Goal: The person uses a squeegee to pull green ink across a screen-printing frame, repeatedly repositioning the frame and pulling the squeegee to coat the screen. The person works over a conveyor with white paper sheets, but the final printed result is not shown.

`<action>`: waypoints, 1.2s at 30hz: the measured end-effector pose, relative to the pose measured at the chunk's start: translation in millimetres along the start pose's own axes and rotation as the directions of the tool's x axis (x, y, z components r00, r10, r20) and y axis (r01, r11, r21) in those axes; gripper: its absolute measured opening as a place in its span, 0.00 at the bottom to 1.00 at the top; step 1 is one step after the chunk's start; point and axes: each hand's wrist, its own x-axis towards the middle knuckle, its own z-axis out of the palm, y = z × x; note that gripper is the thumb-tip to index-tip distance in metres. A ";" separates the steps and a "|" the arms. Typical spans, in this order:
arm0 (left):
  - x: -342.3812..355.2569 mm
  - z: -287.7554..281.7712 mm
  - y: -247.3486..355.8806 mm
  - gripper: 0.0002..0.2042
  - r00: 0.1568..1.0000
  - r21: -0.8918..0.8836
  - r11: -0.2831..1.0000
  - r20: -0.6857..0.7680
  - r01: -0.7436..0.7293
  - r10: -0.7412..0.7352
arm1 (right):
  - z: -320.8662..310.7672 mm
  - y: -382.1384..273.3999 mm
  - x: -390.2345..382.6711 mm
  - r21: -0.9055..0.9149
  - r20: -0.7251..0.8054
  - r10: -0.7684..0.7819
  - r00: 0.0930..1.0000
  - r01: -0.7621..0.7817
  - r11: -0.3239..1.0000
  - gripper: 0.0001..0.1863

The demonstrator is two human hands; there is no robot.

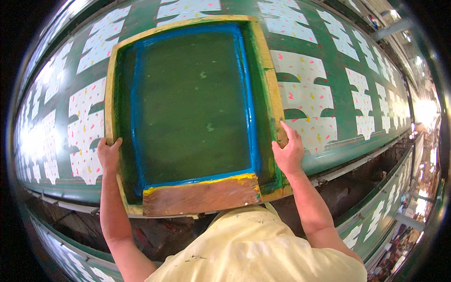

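Observation:
A large screen printing frame (112,94) with yellowish wooden sides is right in front of me, its dark green mesh (197,103) bordered by wet-looking blue bands. My left hand (110,154) grips the frame's left side, thumb over the edge. On the opposite side my right hand (288,149) holds the right rail, thumb and fingers bent around the wood. Along the frame's near end lies a brown squeegee board (202,196), with yellow ink smeared on its upper edge. The undersides of the frame and my hidden fingertips cannot be seen.
Beneath the frame stretches a long green printing table (324,162). White cut fabric pieces (307,101) with small pink and yellow prints lie on it in rows. A second green table (361,235) with white pieces runs behind me, across a dark gap.

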 end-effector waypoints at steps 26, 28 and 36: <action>-206.1 157.5 363.8 0.22 0.987 -0.122 0.984 -0.104 -0.131 0.118 | -188.0 385.7 62.9 0.159 -0.060 0.373 0.926 -0.360 0.919 0.43; -218.8 164.2 381.4 0.22 0.995 -0.191 0.978 -0.063 -0.088 0.078 | -197.9 403.6 65.6 0.140 -0.036 0.367 0.930 -0.359 0.923 0.43; -236.6 180.8 403.8 0.20 0.993 -0.181 0.978 -0.073 -0.100 0.088 | -214.6 433.2 71.2 0.155 0.025 0.375 0.927 -0.374 0.914 0.43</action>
